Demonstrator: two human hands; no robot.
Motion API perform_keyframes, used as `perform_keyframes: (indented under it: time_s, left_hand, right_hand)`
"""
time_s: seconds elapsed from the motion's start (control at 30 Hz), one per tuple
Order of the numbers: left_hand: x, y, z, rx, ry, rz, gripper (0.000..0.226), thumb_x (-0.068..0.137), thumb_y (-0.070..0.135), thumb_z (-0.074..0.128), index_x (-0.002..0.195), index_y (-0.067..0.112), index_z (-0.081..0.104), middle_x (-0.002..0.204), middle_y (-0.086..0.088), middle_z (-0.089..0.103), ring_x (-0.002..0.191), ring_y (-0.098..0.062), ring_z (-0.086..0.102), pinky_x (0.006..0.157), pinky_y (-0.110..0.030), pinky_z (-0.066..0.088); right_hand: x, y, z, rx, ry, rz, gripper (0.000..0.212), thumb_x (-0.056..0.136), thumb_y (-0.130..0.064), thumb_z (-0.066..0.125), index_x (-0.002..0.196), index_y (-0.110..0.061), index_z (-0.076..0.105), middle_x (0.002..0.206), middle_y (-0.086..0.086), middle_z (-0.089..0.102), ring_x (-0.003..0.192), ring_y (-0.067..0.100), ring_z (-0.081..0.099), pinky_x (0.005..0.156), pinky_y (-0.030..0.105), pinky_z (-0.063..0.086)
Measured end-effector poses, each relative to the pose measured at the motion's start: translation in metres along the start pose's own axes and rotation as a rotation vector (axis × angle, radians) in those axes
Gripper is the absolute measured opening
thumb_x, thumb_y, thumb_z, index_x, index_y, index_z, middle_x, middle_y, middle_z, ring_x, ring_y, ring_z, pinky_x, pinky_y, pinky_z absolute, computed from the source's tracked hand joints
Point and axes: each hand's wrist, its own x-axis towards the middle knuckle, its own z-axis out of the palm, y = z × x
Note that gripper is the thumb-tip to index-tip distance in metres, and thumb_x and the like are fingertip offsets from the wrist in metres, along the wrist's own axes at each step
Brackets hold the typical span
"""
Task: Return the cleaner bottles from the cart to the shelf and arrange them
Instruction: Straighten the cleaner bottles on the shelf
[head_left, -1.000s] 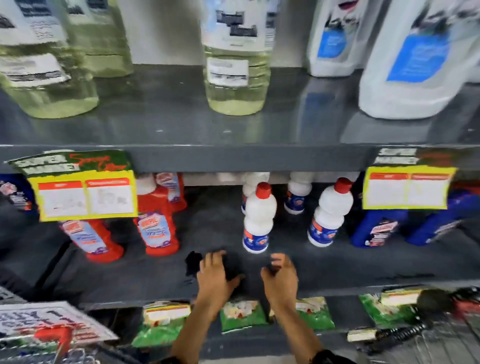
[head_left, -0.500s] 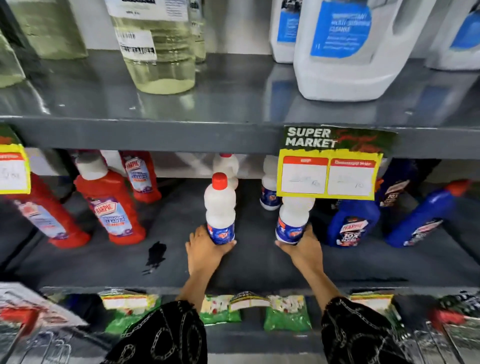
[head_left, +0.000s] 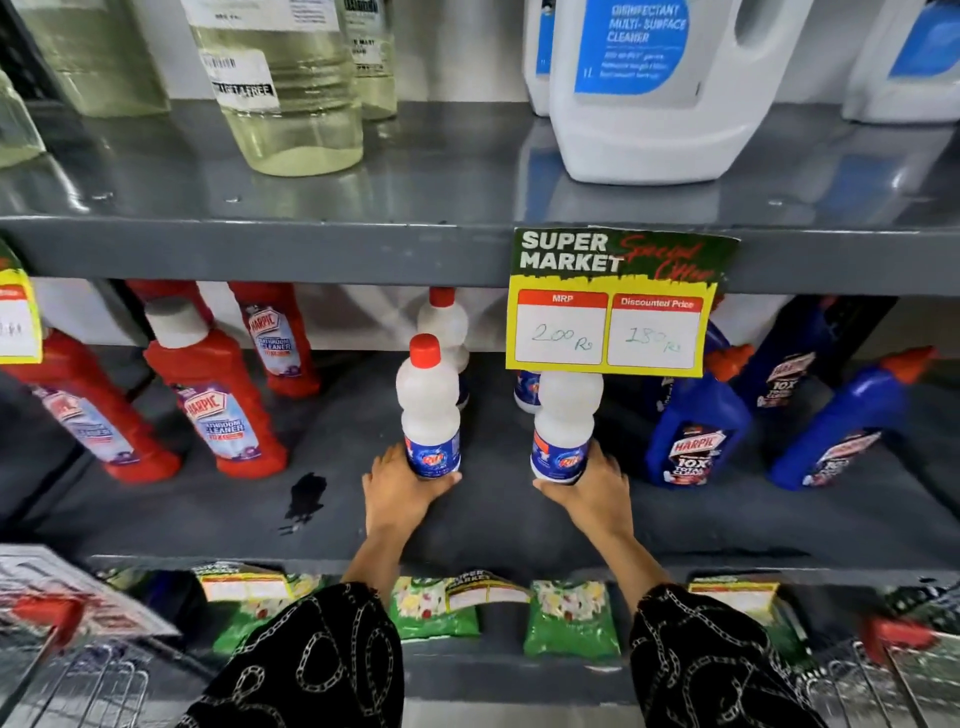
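On the middle shelf (head_left: 467, 525), two white red-capped bottles stand upright, well apart. Left hand (head_left: 400, 493) clasps the base of the left bottle (head_left: 428, 410); right hand (head_left: 592, 491) clasps the base of the right bottle (head_left: 566, 426). A price tag (head_left: 608, 312) hides the right bottle's cap. Two more white bottles behind are partly hidden. Cart (head_left: 78, 675) wire is cut off along the lower edge; its contents cannot be made out.

Two white cleaner bottles stand upright mid-frame on the grey shelf (head_left: 467, 525): the left bottle (head_left: 428, 410) shows its red cap and blue label. The right bottle (head_left: 565, 431) has its top hidden behind the price tag.
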Motion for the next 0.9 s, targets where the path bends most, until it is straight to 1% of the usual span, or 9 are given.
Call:
perform_keyframes:
  time_s: [0.2, 0.33, 0.4, 0.47, 0.57, 0.6, 0.7, 0.83, 0.9]
  left_hand:
    - [-0.023, 0.000, -0.006, -0.076, 0.081, -0.046, 0.075, 0.054, 0.034, 0.087, 0.114, 0.005, 0.053, 0.112, -0.013, 0.061, 0.110, -0.035, 0.052, 0.095, -0.046, 0.045]
    - [-0.078, 0.007, 0.015, -0.134, 0.225, 0.064, 0.028, 0.070, 0.023, 0.079, 0.075, 0.016, 0.052, 0.074, -0.003, 0.055, 0.073, -0.026, 0.053, 0.068, -0.039, 0.048]
    - [-0.100, 0.031, 0.037, -0.050, 0.059, 0.246, 0.023, 0.073, 0.026, 0.076, 0.066, 0.017, 0.056, 0.066, 0.003, 0.055, 0.067, -0.016, 0.048, 0.064, -0.028, 0.041]
    - [-0.109, 0.065, 0.062, -0.035, -0.216, 0.376, 0.017, 0.076, 0.034, 0.070, 0.076, 0.019, 0.062, 0.074, 0.006, 0.059, 0.074, -0.011, 0.049, 0.068, -0.025, 0.040]
    - [-0.109, 0.119, 0.098, -0.088, -0.497, 0.426, 0.039, 0.073, 0.035, 0.072, 0.106, 0.017, 0.061, 0.087, 0.003, 0.058, 0.085, -0.017, 0.056, 0.080, -0.031, 0.047]
    - [-0.107, 0.133, 0.109, -0.110, -0.511, 0.422, 0.046, 0.071, 0.032, 0.073, 0.111, 0.015, 0.057, 0.087, 0.002, 0.056, 0.085, -0.019, 0.057, 0.080, -0.033, 0.048]
    - [-0.096, 0.165, 0.133, -0.202, -0.463, 0.356, 0.061, 0.067, 0.024, 0.079, 0.119, 0.009, 0.050, 0.088, -0.003, 0.054, 0.084, -0.021, 0.057, 0.080, -0.038, 0.050]
    - [-0.066, 0.187, 0.159, -0.249, -0.470, 0.269, 0.064, 0.062, 0.021, 0.084, 0.116, 0.002, 0.056, 0.113, -0.015, 0.065, 0.106, -0.027, 0.061, 0.091, -0.038, 0.050]
    - [-0.057, 0.191, 0.165, -0.244, -0.486, 0.245, 0.061, 0.060, 0.020, 0.086, 0.114, 0.003, 0.060, 0.114, -0.015, 0.066, 0.107, -0.026, 0.063, 0.090, -0.032, 0.050]
  right_hand:
    - [-0.014, -0.002, -0.014, -0.012, -0.108, 0.028, 0.081, 0.063, -0.037, 0.082, 0.130, -0.010, 0.047, 0.130, 0.012, 0.054, 0.122, 0.031, 0.047, 0.103, 0.042, 0.040]
    - [-0.042, 0.024, -0.030, 0.113, -0.192, 0.052, 0.059, 0.072, -0.024, 0.077, 0.126, -0.017, 0.055, 0.123, 0.007, 0.057, 0.117, 0.021, 0.054, 0.098, 0.029, 0.045]
    - [-0.050, 0.042, -0.045, 0.117, -0.182, 0.091, 0.043, 0.075, -0.021, 0.075, 0.116, -0.017, 0.064, 0.113, 0.006, 0.067, 0.099, 0.010, 0.061, 0.081, 0.003, 0.041]
    - [-0.048, 0.060, -0.065, 0.127, -0.093, 0.159, 0.030, 0.076, -0.017, 0.074, 0.105, -0.013, 0.070, 0.101, 0.006, 0.074, 0.085, 0.009, 0.064, 0.067, -0.005, 0.034]
    - [-0.035, 0.088, -0.100, 0.118, 0.109, 0.280, 0.028, 0.077, -0.016, 0.072, 0.104, -0.010, 0.068, 0.095, 0.011, 0.076, 0.092, 0.023, 0.069, 0.070, 0.015, 0.040]
    - [-0.029, 0.098, -0.111, 0.126, 0.190, 0.335, 0.032, 0.077, -0.016, 0.073, 0.106, -0.008, 0.064, 0.094, 0.014, 0.075, 0.093, 0.028, 0.069, 0.072, 0.024, 0.043]
    - [-0.011, 0.126, -0.138, 0.299, 0.452, 0.447, 0.049, 0.072, -0.010, 0.077, 0.111, -0.002, 0.049, 0.099, 0.021, 0.067, 0.099, 0.037, 0.064, 0.076, 0.031, 0.044]
    - [0.017, 0.147, -0.151, 0.284, 0.554, 0.541, 0.105, 0.059, -0.018, 0.087, 0.139, 0.001, 0.021, 0.136, 0.031, 0.037, 0.126, 0.047, 0.036, 0.106, 0.048, 0.036]
    - [0.030, 0.150, -0.155, 0.215, 0.527, 0.554, 0.121, 0.057, -0.028, 0.088, 0.145, 0.001, 0.010, 0.145, 0.030, 0.030, 0.133, 0.044, 0.032, 0.108, 0.051, 0.032]
